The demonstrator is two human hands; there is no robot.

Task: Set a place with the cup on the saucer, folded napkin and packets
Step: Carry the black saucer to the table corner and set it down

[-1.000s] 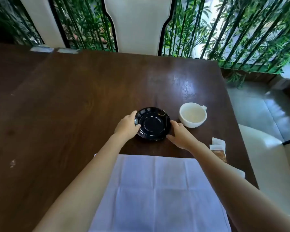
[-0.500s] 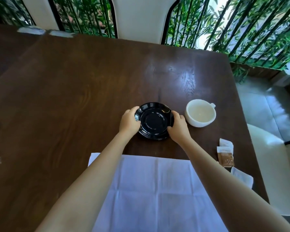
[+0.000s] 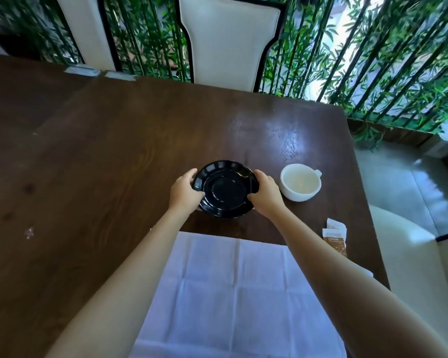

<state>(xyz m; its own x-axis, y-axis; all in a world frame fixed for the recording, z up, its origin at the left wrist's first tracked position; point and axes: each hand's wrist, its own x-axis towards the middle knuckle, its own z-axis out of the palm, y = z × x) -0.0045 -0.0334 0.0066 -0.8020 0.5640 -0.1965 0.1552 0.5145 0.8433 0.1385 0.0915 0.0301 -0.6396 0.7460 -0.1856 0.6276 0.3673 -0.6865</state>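
Observation:
A black saucer [image 3: 225,188] is held over the dark wooden table [image 3: 114,151], tilted slightly toward me. My left hand [image 3: 184,193] grips its left rim and my right hand [image 3: 265,193] grips its right rim. An empty white cup [image 3: 300,182] stands just right of the saucer, handle pointing to the far right. A white napkin [image 3: 233,293] lies unfolded and flat at the near edge, under my forearms. Two packets [image 3: 335,235], one white and one brown and white, lie near the table's right edge.
A white chair [image 3: 228,42] stands at the far side of the table, with bamboo stems behind it. A pale cushioned seat [image 3: 409,254] is off the table's right edge. The left and far parts of the table are bare wood.
Both hands have closed in on the saucer's rims and taken hold of it. It now looks lifted and tilted. The cup, napkin and packets have not moved.

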